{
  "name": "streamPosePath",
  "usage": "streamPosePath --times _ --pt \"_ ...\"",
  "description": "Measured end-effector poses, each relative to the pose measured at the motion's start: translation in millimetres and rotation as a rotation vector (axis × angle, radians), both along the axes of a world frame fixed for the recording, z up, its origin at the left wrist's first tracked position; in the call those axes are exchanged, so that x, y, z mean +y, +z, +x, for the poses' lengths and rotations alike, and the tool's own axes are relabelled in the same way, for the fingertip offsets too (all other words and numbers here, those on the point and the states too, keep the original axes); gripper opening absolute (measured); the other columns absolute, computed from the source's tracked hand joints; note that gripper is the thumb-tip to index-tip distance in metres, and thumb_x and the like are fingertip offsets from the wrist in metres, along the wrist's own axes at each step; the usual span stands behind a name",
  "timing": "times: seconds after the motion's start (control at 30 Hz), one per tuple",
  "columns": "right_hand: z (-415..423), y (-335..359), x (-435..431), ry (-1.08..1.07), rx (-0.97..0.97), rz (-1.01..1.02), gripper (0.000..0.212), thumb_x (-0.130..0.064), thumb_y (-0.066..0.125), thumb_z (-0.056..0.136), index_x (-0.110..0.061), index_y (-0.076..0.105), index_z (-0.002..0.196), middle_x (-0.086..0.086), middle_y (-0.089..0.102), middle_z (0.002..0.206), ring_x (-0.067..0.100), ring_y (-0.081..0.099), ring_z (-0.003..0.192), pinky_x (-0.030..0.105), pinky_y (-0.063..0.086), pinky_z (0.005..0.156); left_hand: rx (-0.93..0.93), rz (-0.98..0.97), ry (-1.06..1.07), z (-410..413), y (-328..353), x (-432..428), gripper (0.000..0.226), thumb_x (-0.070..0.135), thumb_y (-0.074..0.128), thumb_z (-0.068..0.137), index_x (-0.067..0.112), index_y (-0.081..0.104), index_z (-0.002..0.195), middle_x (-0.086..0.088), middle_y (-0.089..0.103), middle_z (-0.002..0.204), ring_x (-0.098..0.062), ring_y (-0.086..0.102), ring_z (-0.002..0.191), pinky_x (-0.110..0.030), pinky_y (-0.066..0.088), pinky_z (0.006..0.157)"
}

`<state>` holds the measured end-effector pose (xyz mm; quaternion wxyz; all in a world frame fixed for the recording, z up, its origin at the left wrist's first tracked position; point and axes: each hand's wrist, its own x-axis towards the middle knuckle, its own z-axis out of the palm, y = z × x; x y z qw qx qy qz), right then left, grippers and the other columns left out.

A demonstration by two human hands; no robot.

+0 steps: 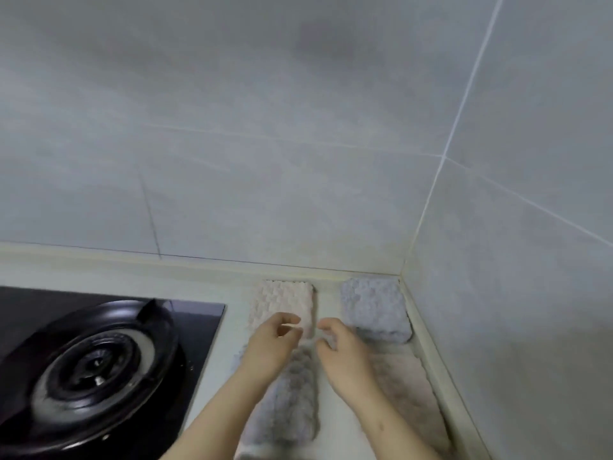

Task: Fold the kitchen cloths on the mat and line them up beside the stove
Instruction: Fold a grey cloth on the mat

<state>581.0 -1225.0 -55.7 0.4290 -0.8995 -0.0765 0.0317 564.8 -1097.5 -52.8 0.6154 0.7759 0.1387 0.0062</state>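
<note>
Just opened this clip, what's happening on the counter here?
A person is sorting kitchen cloths beside the gas stove. A folded pink cloth and a folded grey cloth already sit by the back wall. The left hand and right hand hover, fingers curled, over the far end of a long grey cloth lying nearer; whether they grip it is unclear. A pinkish flat piece lies to its right by the side wall.

Pale pink cloth (282,303), nubbed, beyond the left hand (275,340); lavender-grey cloth (373,307), nubbed, beyond the right hand (341,350); mottled grey cloth (295,403) beneath both wrists; glossy black stove (99,353) leftward; pale grey tiles (265,144), white grout.
</note>
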Motion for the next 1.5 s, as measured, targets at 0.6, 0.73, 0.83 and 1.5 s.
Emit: streamPosePath --times 0.6,0.73,0.83,1.5 --pt "-272.5 -25.5 204.5 0.703 0.328 0.124 0.021 -0.017 0.048 0.092 -0.033 0.050 0.105 -0.011 0.062 0.090 0.001 0.055 0.082 0.011 0.040 0.067 0.046 -0.202 0.810 -371.1 -20.4 167.9 0.013 0.018 0.051 0.091 0.024 0.062 0.095 0.000 0.067 0.095 -0.011 0.063 0.084 -0.022 0.045 0.068" --pt "-337.5 -27.0 278.5 0.793 0.302 0.104 0.019 -0.016 0.048 0.091 -0.031 0.053 0.103 -0.009 0.061 0.094 0.000 0.053 0.081 0.007 0.037 0.063 0.018 -0.220 0.926 -445.7 -23.2 224.1 0.014 0.015 0.051 0.091 0.022 0.062 0.095 0.000 0.067 0.093 -0.012 0.063 0.081 -0.023 0.043 0.066" --pt "-398.6 -28.1 350.8 0.866 0.301 0.108 0.020 -0.015 0.048 0.090 -0.030 0.055 0.102 -0.004 0.062 0.094 0.005 0.056 0.078 0.009 0.039 0.056 -0.009 -0.199 0.988 -507.8 -26.9 284.8 0.015 0.013 0.050 0.092 0.021 0.062 0.095 -0.002 0.066 0.090 -0.012 0.061 0.074 -0.024 0.045 0.069" --pt "-562.5 -26.7 744.2 0.955 0.360 0.130 0.018 -0.012 0.046 0.093 -0.022 0.053 0.106 0.002 0.058 0.100 0.014 0.055 0.091 0.014 0.040 0.062 0.061 -0.048 1.072 -670.7 -20.6 659.3 0.016 0.016 0.049 0.091 0.021 0.061 0.101 0.001 0.064 0.093 -0.009 0.061 0.076 -0.022 0.046 0.065"
